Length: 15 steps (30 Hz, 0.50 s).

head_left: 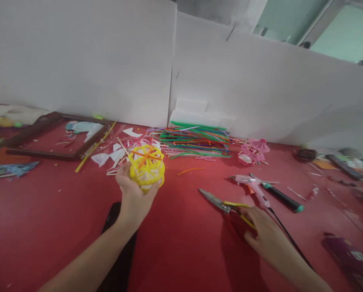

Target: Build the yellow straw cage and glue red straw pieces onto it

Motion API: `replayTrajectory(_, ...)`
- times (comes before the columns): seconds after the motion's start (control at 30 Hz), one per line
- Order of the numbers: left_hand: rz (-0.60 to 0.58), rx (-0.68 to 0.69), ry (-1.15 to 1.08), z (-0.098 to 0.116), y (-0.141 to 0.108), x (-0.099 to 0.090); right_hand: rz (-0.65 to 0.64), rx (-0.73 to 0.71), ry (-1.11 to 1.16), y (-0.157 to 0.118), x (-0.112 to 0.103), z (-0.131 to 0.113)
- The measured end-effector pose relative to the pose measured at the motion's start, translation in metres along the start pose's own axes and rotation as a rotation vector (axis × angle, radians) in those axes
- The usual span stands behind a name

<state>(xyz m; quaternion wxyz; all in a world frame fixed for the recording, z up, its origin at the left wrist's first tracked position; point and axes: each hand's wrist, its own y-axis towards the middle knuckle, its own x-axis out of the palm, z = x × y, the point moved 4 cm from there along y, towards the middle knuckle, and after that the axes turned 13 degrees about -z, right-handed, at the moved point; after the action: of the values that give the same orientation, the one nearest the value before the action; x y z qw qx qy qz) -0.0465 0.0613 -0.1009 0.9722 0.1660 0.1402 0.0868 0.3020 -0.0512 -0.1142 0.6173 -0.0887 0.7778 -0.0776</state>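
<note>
My left hand (135,198) is closed around a small round openwork ball of yellow strips (147,172), with an orange cross of strips on top and something white inside. The ball is held up above the red table (181,227). On the right, my right hand (265,233) has its fingers around the yellow handles of a pair of scissors (213,199). The blades point left, just over the tabletop. Just beyond that hand lies a pink glue gun (254,188), its black cord running back under the wrist, beside a black-and-green utility knife (283,197).
A heap of coloured craft stems (196,140) lies against the white board (260,89), with white paper scraps (100,159) to its left. A dark frame (44,155) stands far left. A pink ruffled piece (256,151) is right of the heap. A dark flat object (120,259) lies under my left forearm.
</note>
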Motion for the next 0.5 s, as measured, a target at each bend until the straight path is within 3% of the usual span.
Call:
replayTrajectory(0.07,0.039,0.049,-0.001,0.0,0.005,-0.004,-0.111,-0.09,0.004,0.003,-0.007,-0.01)
replayTrajectory(0.17,0.128,0.184,0.182,0.008,0.005,-0.011,-0.209,-0.238,-0.001,0.011,-0.025,-0.029)
replayTrajectory(0.27,0.149,0.415,0.411,0.031,-0.009,-0.012,-0.071,-0.328,-0.014,0.037,-0.058,-0.052)
replayTrajectory(0.37,0.103,0.683,0.526,0.064,-0.03,-0.002,0.02,-0.38,-0.064,0.092,-0.088,-0.077)
replayTrajectory(0.4,0.063,0.74,0.492,0.075,-0.035,0.004,0.021,-0.365,-0.121,0.115,-0.095,-0.084)
replayTrajectory(0.43,-0.059,0.77,0.481,0.084,-0.037,0.015,0.017,-0.357,-0.145,0.139,-0.1,-0.089)
replayTrajectory(0.5,-0.309,0.688,0.273,0.093,-0.034,0.042,0.009,-0.345,-0.188,0.184,-0.106,-0.098)
